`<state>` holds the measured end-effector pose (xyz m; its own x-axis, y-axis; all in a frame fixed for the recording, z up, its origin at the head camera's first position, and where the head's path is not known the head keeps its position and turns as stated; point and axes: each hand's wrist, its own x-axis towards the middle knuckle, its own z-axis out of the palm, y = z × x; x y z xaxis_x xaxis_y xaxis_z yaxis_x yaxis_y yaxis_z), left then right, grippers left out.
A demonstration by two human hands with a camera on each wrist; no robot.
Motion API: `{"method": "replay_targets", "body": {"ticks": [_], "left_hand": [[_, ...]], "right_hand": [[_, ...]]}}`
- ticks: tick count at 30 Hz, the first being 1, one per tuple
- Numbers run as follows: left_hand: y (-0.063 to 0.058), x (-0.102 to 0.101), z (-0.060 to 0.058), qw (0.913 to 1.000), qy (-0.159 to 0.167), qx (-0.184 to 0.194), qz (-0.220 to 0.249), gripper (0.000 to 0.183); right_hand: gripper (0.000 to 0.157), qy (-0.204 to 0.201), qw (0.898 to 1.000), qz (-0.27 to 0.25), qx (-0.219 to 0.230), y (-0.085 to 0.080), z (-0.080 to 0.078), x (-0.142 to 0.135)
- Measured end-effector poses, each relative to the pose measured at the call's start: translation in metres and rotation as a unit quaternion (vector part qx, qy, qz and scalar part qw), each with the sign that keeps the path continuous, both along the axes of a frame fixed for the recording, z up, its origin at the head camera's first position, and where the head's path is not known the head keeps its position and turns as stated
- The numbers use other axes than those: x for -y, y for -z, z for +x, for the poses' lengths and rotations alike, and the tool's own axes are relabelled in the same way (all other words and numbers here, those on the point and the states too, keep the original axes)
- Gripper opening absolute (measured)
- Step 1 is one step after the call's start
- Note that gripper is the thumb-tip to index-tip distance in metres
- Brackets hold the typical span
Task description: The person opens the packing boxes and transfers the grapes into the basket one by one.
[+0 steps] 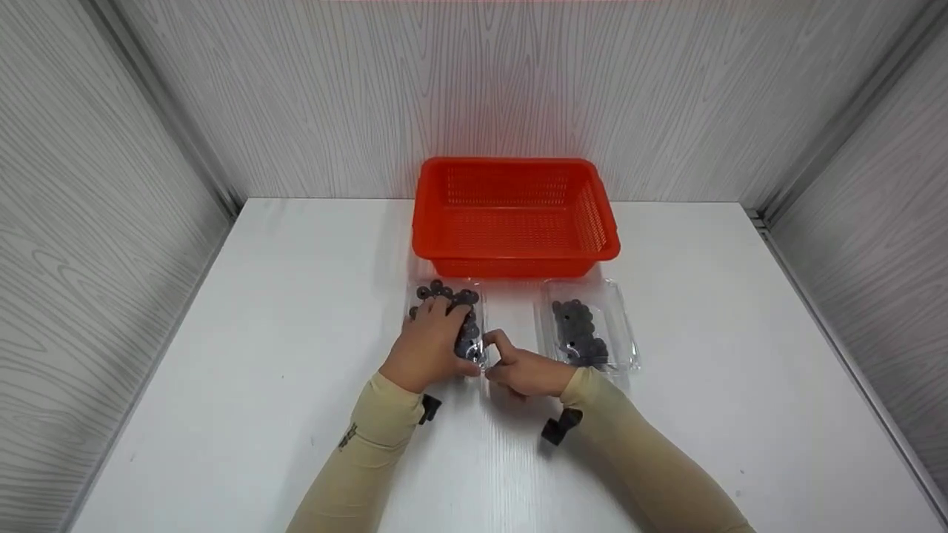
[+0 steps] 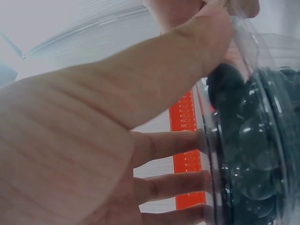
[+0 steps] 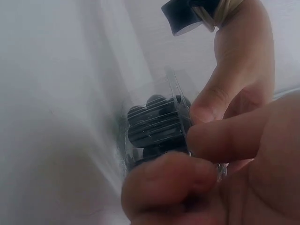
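Observation:
A clear plastic box (image 1: 474,329) filled with dark, round, grape-like fruit (image 1: 437,287) lies on the table before the basket. My left hand (image 1: 431,342) spans its top and left part, with the thumb at the near right corner. In the left wrist view the fingers (image 2: 171,185) touch the clear plastic and the thumb reaches the rim. My right hand (image 1: 527,370) meets the same corner, thumb and index finger pinching the edge. Close to the left thumb, these fingers partly cover the box (image 3: 154,124) in the right wrist view.
A red perforated basket (image 1: 518,268) stands behind the boxes. Right of my right hand sits a second clear plastic box (image 1: 617,318) with similar dark fruit (image 1: 578,329). The white table (image 1: 311,311) meets grain-patterned panels at the back and sides.

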<state>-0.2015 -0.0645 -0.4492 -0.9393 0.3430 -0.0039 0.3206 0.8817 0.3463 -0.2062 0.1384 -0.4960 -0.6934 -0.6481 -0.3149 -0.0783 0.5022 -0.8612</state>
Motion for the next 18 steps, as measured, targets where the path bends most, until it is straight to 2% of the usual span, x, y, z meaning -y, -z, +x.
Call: {"method": "replay_targets", "body": {"ticks": [12,18], "left_hand": [[0.0003,-0.0006,0.0015,1.0000,0.000,0.003,-0.005,0.096],[-0.0003,-0.0019,0.0030,0.9999,0.004,-0.014,-0.008,0.096]], "right_hand": [[0.038,-0.008,1.000,0.012,-0.003,0.0002,-0.0005,-0.0015],[0.037,-0.013,0.999,0.021,-0.023,0.0006,-0.0031,-0.0022]]}}
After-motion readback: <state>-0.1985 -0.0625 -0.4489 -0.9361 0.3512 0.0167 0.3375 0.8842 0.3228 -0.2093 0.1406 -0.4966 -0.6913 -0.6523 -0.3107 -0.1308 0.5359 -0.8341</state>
